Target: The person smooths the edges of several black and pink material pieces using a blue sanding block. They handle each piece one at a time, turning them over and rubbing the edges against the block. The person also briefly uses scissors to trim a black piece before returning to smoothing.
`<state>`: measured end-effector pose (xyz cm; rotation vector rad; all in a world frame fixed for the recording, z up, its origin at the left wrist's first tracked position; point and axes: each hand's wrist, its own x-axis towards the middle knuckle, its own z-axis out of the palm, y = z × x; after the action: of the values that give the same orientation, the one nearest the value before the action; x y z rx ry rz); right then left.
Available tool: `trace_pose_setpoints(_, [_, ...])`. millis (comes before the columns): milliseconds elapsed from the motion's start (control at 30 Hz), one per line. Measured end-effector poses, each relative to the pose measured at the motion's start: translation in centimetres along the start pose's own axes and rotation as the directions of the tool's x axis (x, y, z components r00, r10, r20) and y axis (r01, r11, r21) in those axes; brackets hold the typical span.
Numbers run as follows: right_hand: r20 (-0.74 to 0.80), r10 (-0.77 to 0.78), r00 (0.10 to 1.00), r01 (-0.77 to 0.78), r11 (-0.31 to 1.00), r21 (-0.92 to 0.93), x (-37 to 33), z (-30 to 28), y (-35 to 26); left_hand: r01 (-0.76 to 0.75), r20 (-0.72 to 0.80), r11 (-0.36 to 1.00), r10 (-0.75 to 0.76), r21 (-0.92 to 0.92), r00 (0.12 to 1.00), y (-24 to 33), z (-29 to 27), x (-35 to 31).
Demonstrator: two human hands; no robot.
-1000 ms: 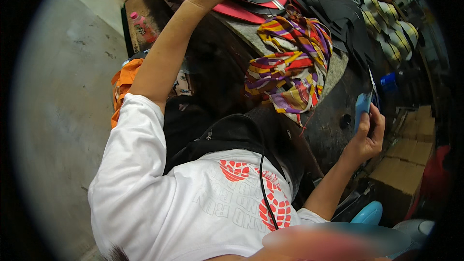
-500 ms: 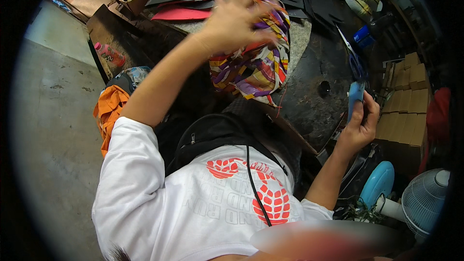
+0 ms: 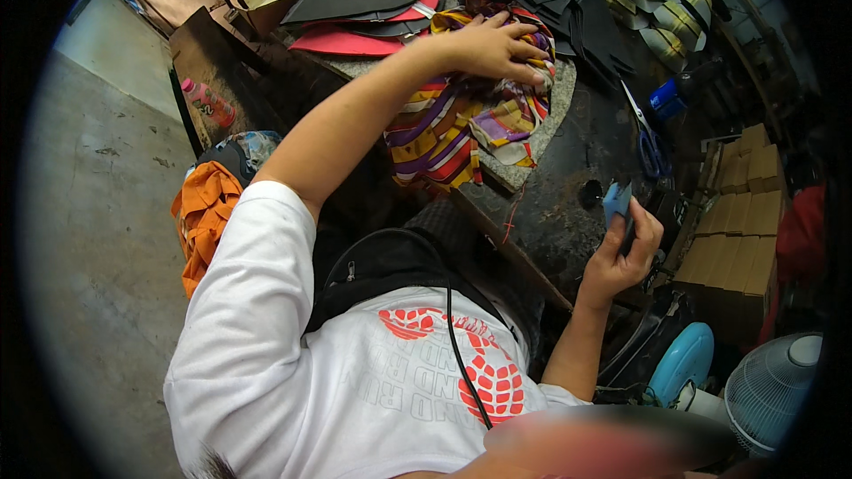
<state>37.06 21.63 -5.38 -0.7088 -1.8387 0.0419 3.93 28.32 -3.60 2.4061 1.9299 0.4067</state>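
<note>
My left hand [image 3: 499, 51] lies spread, palm down, on a bunched striped cloth [image 3: 432, 142] in purple, yellow, red and white. The cloth rests on a pale, rough board [image 3: 561, 93] and hangs over the near edge of the dark worktable [image 3: 568, 239]. In my right hand [image 3: 624, 257], thumb and fingers pinch a small, flat blue piece [image 3: 616, 199]; its exact kind I cannot make out. That hand is held over the right part of the worktable, apart from the cloth. Blue-handled scissors [image 3: 652, 151] lie just beyond it.
Black and red cut pieces [image 3: 359, 13] are stacked behind the cloth. Plaid curved pieces [image 3: 679, 18] lie far right, near a blue cylindrical thing [image 3: 666, 99]. Small cardboard boxes [image 3: 732, 239] and a fan [image 3: 772, 390] stand at the right. Orange cloth [image 3: 213, 213] hangs at the left.
My left hand has come down onto the striped cloth, which now lies differently, its folds shifted. The right hand has moved left and nearer to me with the blue piece.
</note>
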Motion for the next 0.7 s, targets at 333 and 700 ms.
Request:
trace_pose_setpoints(333, [0.024, 0.021, 0.999, -0.020, 0.998, -0.057, 0.5, 0.5, 0.0, 0.016, -0.696, 1.000, -0.026, -0.020, 0.718, -2.4, -3.1, 9.8])
trace_pose_setpoints(700, [0.003, 0.023, 1.000, -0.023, 0.997, -0.074, 0.7, 1.0, 0.6, 0.450, -0.580, 0.893, -0.356, 0.020, 0.732, -2.8, -2.5, 15.2])
